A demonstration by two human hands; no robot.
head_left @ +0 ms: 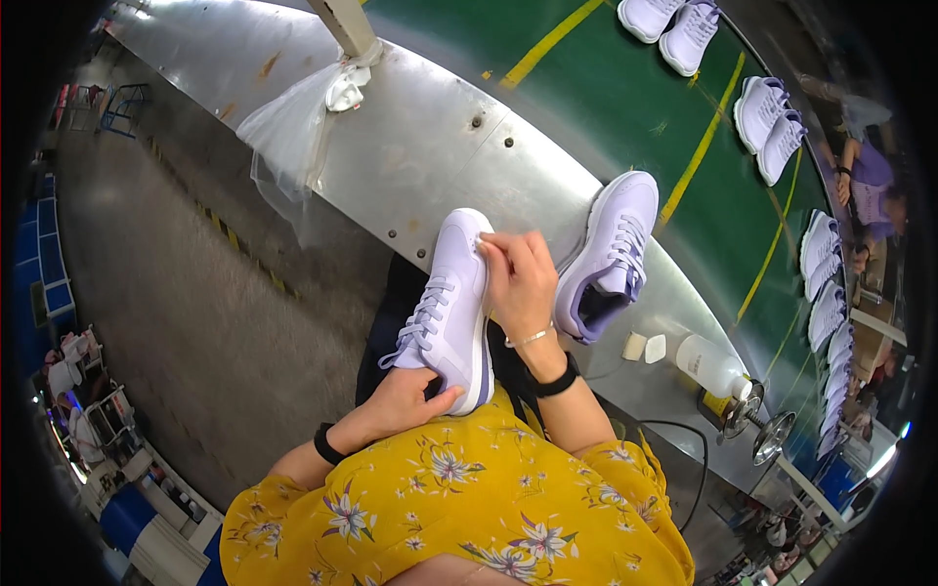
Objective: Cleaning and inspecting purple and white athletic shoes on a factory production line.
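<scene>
A lavender lace-up sneaker [451, 264] with a white sole rests before me, its toe pointing away toward the metal ledge. My left hand [399, 400] grips it at the heel, thumb over the collar. At the toe's right side, my right hand [522, 278] has thumb and forefinger pinched together against the upper. Whatever those fingertips may hold is too small to make out. Just right of that hand, a matching sneaker [623, 220] lies on the ledge, its opening toward me.
The metal ledge [430, 107] borders a green conveyor belt [586, 88] with yellow lines, carrying several sneaker pairs [772, 127]. A plastic bag [293, 127] hangs from a post. At right sit a white bottle [708, 363], small white blocks [645, 347] and a metal stand [772, 437]. Another person [873, 186] is beyond.
</scene>
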